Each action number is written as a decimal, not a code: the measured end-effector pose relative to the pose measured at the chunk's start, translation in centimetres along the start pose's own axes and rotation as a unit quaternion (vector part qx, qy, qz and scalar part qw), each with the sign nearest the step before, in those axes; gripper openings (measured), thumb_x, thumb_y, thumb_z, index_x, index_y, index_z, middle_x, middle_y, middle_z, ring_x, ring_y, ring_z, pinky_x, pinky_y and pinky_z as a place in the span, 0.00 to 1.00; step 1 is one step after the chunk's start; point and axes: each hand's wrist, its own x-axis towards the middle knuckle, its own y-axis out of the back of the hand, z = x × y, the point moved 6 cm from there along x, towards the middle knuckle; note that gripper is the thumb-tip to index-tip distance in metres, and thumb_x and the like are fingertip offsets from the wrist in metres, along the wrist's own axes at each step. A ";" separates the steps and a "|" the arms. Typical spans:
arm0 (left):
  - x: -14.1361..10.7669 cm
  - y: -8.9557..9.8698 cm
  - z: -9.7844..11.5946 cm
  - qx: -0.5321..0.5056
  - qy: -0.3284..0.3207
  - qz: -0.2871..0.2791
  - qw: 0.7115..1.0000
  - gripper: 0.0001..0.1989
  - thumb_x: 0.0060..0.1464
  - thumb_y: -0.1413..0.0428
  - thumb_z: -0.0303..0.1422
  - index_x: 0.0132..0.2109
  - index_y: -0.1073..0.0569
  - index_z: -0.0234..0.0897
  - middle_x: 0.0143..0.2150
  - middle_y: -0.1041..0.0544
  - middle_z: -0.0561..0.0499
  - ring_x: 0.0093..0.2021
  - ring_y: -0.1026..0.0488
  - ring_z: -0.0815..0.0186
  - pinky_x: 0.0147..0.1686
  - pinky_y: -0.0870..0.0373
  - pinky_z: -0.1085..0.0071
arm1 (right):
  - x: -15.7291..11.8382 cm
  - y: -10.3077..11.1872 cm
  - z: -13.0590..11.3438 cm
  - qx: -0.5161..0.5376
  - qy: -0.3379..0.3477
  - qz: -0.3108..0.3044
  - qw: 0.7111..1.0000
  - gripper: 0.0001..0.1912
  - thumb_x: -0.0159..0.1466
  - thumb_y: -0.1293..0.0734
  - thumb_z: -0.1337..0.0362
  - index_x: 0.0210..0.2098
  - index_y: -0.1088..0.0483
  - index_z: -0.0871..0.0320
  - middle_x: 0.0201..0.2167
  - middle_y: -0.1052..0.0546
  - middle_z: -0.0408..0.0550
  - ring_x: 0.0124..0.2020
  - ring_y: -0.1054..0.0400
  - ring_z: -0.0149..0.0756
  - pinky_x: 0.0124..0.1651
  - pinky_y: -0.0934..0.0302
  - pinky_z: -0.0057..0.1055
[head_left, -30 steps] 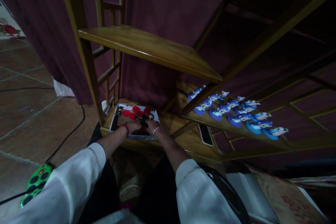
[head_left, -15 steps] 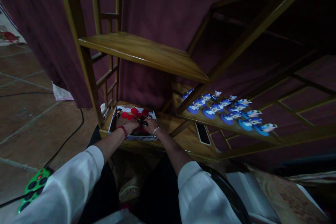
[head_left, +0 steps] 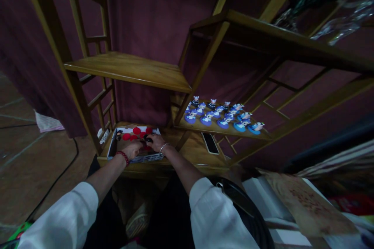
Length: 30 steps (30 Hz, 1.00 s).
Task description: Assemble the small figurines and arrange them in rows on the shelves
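before you stands the wooden shelving [head_left: 131,69], the open box [head_left: 150,157] on its low board [head_left: 189,155]; your left hand [head_left: 133,149] and right hand [head_left: 157,142] reach into that box, close together; the phone [head_left: 210,143] lies on the same board, right of the box. the red discs [head_left: 136,130] lie in the box beyond your hands; the small dark piece [head_left: 148,139] is there too, pinched by your right fingers, while how your left fingers stand cannot be told.
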 end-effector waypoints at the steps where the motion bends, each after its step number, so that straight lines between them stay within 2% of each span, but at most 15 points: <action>1: -0.1 0.0 0.0 0.006 0.000 0.003 1.000 0.14 0.41 0.55 0.11 0.29 0.34 0.33 0.25 0.27 0.51 0.28 0.27 0.68 0.30 0.28 0.74 | -0.2 0.1 -0.1 0.002 0.003 0.001 1.000 0.14 0.54 0.34 0.65 0.41 0.30 0.59 0.40 0.26 0.50 0.42 0.34 0.36 0.45 0.43 0.29; 11: -0.5 0.0 -0.6 0.041 -0.013 0.021 0.999 0.15 0.41 0.54 0.11 0.31 0.34 0.32 0.29 0.28 0.51 0.28 0.29 0.71 0.32 0.28 0.73 | -1.5 0.8 -0.5 0.033 0.040 0.021 0.998 0.15 0.54 0.35 0.68 0.42 0.30 0.56 0.43 0.26 0.46 0.45 0.35 0.33 0.47 0.44 0.27; 23: -2.8 0.5 1.5 0.006 -0.048 0.020 0.999 0.16 0.40 0.55 0.10 0.31 0.35 0.33 0.29 0.29 0.53 0.28 0.29 0.73 0.34 0.27 0.72 | -1.5 2.4 -2.0 0.043 0.039 0.036 0.998 0.15 0.55 0.35 0.66 0.43 0.31 0.55 0.39 0.26 0.47 0.41 0.33 0.33 0.45 0.42 0.28; 26: -3.1 1.0 2.0 -0.015 -0.053 0.019 0.998 0.15 0.40 0.54 0.10 0.31 0.35 0.32 0.27 0.29 0.53 0.28 0.29 0.72 0.34 0.27 0.71 | -1.5 3.1 -2.5 0.051 0.042 0.048 0.997 0.18 0.54 0.35 0.66 0.46 0.32 0.56 0.38 0.25 0.47 0.39 0.33 0.34 0.43 0.41 0.29; 30: -3.5 1.3 2.8 -0.034 -0.063 0.007 0.997 0.14 0.41 0.54 0.10 0.31 0.34 0.31 0.26 0.29 0.52 0.28 0.28 0.72 0.33 0.27 0.73 | -1.4 3.4 -2.7 0.115 0.025 0.037 0.992 0.26 0.51 0.33 0.68 0.50 0.36 0.59 0.33 0.25 0.47 0.32 0.32 0.31 0.38 0.39 0.27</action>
